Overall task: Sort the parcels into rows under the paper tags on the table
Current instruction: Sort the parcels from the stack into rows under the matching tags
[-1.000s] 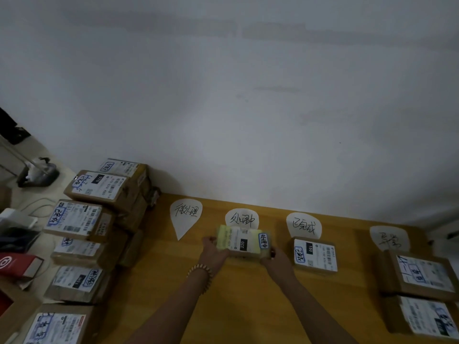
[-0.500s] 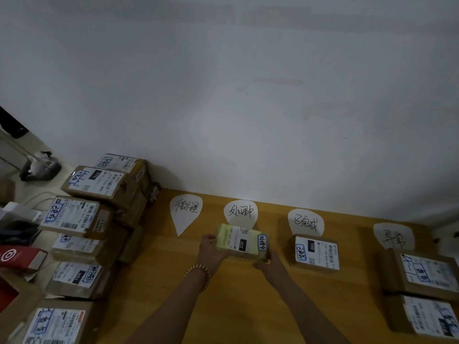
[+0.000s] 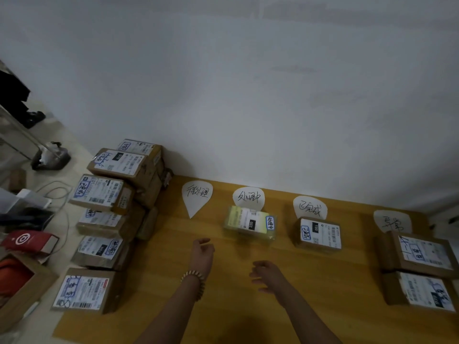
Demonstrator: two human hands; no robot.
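On the wooden counter (image 3: 347, 281) against the white wall (image 3: 248, 95), the yellow-green parcel (image 3: 249, 223) lies just below the second paper tag (image 3: 248, 197), with the left hand (image 3: 202, 253) and right hand (image 3: 268, 275) loose and empty on its near side.

Both forearms are bare, and the left wrist wears what looks like a pale beaded bracelet (image 3: 194, 281).

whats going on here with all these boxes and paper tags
A person is sorting parcels on a wooden table. The yellow-green wrapped parcel lies below the second white paper tag. The left hand and right hand hover near it, both empty. A brown cardboard parcel lies under the third tag and two brown boxes lie under the fourth tag. Nothing lies under the first tag. A pile of labelled cardboard boxes waits at the left end.
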